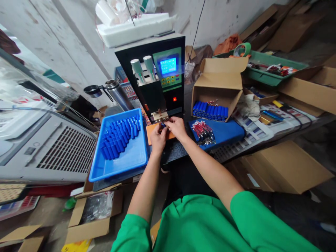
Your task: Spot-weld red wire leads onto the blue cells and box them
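head view: from my far place, i look down on two bare hands, which meet in front of a black machine [149, 98].
left hand [158, 138]: its fingers are closed on a small blue piece [163, 125], near the metal tips [159, 114] of the machine.
right hand [177, 128]: its fingers are bent at the same blue piece, from the other side; whether they grasp it or only touch it, i cannot tell.
blue piece: it is mostly covered by the fingers, so i see only a little of it, near an orange board [150, 133].
machine front: the blue screen [168, 65] is lit, and a red light [174, 99] glows below it.
machine top: a white foam slab [136, 29] lies there.
blue tray [131, 162]: it is beside the left hand and contains many blue cylinders [118, 138], standing close together.
cardboard box [223, 68]: it is open, behind the right hand, with more blue cylinders in a stack.
wires [202, 132]: a bundle of red and black ones lies on a blue block [229, 132], just beside the right forearm.
steel flask [118, 94]: it is behind the tray, left of the machine.
green bin [278, 79]: it is farther right, with a roll of green tape [247, 49] at its edge.
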`<state>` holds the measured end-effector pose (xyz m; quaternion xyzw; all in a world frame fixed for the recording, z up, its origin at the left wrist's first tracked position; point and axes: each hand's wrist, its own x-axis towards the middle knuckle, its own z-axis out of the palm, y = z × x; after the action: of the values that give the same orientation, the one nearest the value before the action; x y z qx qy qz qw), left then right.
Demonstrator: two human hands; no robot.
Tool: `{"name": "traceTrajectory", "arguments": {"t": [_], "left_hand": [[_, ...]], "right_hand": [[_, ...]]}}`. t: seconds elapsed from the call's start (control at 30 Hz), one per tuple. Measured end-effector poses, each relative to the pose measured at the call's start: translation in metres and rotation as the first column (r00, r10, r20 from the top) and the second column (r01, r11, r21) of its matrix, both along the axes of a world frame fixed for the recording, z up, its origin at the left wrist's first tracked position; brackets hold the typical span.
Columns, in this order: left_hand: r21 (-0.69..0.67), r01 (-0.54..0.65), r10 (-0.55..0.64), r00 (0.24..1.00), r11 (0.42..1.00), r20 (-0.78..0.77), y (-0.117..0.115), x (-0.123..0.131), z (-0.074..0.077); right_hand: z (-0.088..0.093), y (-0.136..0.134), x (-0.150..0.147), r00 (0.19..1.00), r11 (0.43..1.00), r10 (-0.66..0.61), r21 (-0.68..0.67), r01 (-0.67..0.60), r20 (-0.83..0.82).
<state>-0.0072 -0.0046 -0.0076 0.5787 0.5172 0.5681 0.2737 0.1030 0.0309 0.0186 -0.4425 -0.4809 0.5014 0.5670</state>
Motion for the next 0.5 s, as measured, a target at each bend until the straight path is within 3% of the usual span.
{"name": "traceTrajectory", "arguments": {"t": [0.5], "left_hand": [[-0.016,0.016,-0.016,0.999,1.0,0.029,-0.0017,0.0017,0.0011]], "right_hand": [[-0.0012,0.0026,0.0043,0.999,0.999,0.046,0.004,-0.046,0.015]]}}
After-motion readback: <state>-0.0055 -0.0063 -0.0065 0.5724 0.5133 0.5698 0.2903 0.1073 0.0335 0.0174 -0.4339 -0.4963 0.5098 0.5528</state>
